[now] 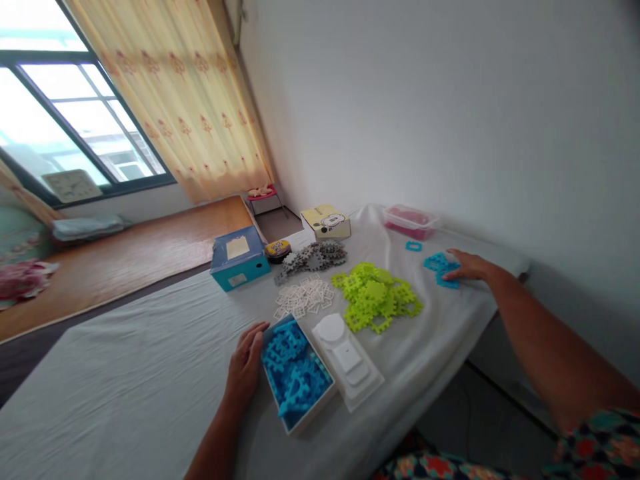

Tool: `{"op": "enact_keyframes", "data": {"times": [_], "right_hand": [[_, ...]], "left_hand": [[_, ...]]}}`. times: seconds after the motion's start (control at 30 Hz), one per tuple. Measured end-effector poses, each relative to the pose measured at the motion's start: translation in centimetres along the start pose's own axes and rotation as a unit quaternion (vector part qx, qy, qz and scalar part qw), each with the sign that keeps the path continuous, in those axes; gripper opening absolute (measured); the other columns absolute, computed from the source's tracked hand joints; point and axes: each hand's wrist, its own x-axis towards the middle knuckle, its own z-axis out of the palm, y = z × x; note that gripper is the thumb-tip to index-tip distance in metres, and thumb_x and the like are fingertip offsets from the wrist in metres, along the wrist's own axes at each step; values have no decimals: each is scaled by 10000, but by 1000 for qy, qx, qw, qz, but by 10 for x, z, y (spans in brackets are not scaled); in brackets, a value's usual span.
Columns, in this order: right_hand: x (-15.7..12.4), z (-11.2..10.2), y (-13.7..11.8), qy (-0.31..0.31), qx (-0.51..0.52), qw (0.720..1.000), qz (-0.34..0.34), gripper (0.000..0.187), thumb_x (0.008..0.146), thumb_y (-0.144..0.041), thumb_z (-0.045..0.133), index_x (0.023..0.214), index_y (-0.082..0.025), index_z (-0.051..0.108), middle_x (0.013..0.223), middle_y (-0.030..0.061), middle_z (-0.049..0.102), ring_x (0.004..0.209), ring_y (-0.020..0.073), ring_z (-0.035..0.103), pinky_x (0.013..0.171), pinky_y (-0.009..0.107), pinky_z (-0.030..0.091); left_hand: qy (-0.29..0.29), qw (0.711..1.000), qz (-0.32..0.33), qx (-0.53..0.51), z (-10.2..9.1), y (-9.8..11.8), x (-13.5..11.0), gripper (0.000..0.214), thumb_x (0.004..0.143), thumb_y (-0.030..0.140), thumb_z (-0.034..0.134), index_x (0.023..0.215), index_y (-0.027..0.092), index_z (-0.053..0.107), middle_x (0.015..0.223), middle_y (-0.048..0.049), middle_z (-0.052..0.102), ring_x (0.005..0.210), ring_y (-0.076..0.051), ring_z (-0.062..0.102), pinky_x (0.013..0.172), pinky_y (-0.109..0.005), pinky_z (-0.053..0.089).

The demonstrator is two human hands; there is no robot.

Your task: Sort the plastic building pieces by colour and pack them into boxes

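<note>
1. Right of centre, the right hand (467, 267) lies flat and spread on the loose blue pieces (439, 265), closed on nothing. A single blue piece (413, 246) sits just up-left of them.
2. At lower centre, the left hand (245, 363) leans against the left wall of the white box (306, 420), fingers loosely bent and not clasping. The box is full of matching blue pieces.
3. I'd slide those thin pieces together before pinching them, since the white cloth (125, 373) may wrinkle. The box sits near the table's edge, so bracing it seems wise.
4. Mid-frame on the cloth lie a green pile (377, 297), white pieces (305, 297) and grey pieces (313, 257). A white tray (350, 363) touches the box.
5. Upper left shows a curtain (175, 93) and a window (60, 113), with a wooden floor (140, 253) below them.
</note>
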Motion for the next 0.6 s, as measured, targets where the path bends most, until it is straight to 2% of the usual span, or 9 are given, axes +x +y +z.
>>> {"op": "enact_keyframes", "data": {"times": [0.07, 0.13, 0.23, 0.3, 0.37, 0.43, 0.53, 0.6], "right_hand": [[7, 2, -9, -3, 20, 1000, -10, 1153, 501, -556, 765, 1479, -140, 317, 1465, 218, 387, 1241, 419, 471, 1006, 504, 410], [16, -1, -20, -8, 36, 998, -57, 1151, 509, -533, 763, 1487, -137, 300, 1506, 209, 314, 1280, 395, 437, 1011, 467, 419], [33, -10, -35, -77, 28, 990, -112, 1106, 472, -481, 797, 1452, -179, 383, 1501, 173, 333, 1317, 384, 392, 990, 433, 444], [44, -17, -45, -146, 23, 983, -106, 1068, 457, -450, 811, 1423, -200, 430, 1472, 169, 385, 1273, 392, 438, 898, 427, 501], [52, -22, -54, -208, 26, 975, -69, 1027, 452, -444, 813, 1390, -209, 469, 1435, 177, 434, 1166, 383, 530, 752, 401, 549], [56, -24, -61, -240, 26, 970, -38, 967, 445, -439, 814, 1337, -210, 518, 1393, 182, 478, 1045, 350, 599, 645, 364, 555], [55, -21, -64, -234, 10, 972, -26, 856, 459, -399, 801, 1257, -192, 570, 1324, 185, 534, 889, 285, 644, 601, 330, 540], [51, -17, -63, -200, -18, 979, -38, 777, 477, -372, 785, 1204, -178, 595, 1211, 174, 604, 786, 251, 650, 593, 325, 528]], "left_hand": [[-1, 1000, -7, 1, 0, 0, 0, 459, 902, 527, 427, 1090, 191, 676, 1204, -82, 623, 1186, -239, 541, 1084, -410, 390], [0, 1000, -13, 3, 0, 0, 0, 464, 900, 535, 426, 1087, 192, 677, 1197, -79, 629, 1187, -241, 542, 1089, -413, 385], [2, 1000, -19, 5, -1, 1, 0, 474, 896, 549, 422, 1079, 195, 679, 1184, -77, 637, 1181, -245, 548, 1082, -415, 392], [3, 1000, -19, 6, -1, 1, 0, 478, 895, 555, 421, 1078, 196, 679, 1178, -78, 640, 1177, -247, 551, 1079, -420, 394], [2, 1000, -19, 5, -1, 0, 0, 483, 896, 560, 419, 1078, 195, 678, 1177, -81, 640, 1176, -249, 551, 1080, -425, 392], [3, 1000, -19, 4, -1, -1, 0, 490, 897, 565, 417, 1080, 192, 676, 1176, -83, 642, 1173, -249, 553, 1082, -427, 388], [1, 1000, -18, 4, -1, -2, -1, 505, 897, 573, 409, 1083, 187, 675, 1173, -85, 643, 1166, -248, 557, 1079, -428, 389], [0, 1000, -17, 5, -1, -2, -1, 514, 898, 579, 401, 1084, 185, 674, 1164, -86, 646, 1159, -250, 561, 1071, -429, 396]]}}
